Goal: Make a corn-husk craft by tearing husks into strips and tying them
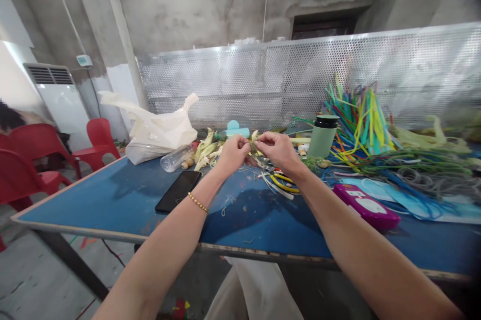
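Note:
Both my arms reach out over a blue table [112, 200]. My left hand [233, 151] and my right hand [277, 149] are closed in pinches, almost touching, around a small pale yellow-green piece [255, 136] held above the table. Just under the hands lie yellow-handled pliers [283, 182] and loose wire scraps. A heap of pale yellow petal-like pieces [206, 149] lies left of my left hand. I wear a bead bracelet on the left wrist.
A black phone [178, 191], a clear bottle [176, 158] and a white plastic bag [158, 127] sit left. A green cup [323, 134], coloured sticks [361, 119] and a magenta box [366, 206] sit right. Perforated metal panel behind; red chairs [33, 154] far left.

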The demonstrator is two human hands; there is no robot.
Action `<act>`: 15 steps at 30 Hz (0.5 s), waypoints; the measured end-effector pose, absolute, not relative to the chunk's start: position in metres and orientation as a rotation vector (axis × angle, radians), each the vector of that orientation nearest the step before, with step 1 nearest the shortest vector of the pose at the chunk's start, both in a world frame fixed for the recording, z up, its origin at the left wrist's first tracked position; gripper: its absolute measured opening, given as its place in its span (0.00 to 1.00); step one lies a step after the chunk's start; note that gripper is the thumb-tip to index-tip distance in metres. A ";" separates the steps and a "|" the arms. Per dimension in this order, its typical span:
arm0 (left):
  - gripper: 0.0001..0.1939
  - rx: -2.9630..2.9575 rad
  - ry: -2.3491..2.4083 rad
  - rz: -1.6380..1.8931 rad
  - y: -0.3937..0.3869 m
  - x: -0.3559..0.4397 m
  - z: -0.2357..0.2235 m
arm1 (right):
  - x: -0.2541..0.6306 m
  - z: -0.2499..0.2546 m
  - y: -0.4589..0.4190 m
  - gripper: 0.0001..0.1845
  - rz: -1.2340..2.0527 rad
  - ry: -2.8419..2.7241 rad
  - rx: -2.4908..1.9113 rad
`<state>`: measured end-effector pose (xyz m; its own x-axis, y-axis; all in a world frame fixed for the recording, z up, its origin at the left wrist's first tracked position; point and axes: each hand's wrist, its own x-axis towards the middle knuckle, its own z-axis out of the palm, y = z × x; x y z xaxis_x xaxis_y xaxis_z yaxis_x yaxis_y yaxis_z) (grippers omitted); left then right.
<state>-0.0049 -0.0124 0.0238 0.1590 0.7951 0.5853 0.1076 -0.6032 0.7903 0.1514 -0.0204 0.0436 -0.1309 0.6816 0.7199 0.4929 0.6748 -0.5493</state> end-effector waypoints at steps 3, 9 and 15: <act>0.04 1.807 0.891 1.491 -0.008 -0.005 0.023 | 0.150 0.043 -0.021 0.10 0.154 -1.788 -0.955; 0.06 1.717 0.866 1.530 -0.010 -0.003 0.022 | 0.146 0.042 -0.021 0.07 -0.057 -1.785 -0.910; 0.06 1.657 0.894 1.563 -0.012 0.000 0.024 | 0.145 0.041 -0.023 0.05 -0.137 -1.787 -0.887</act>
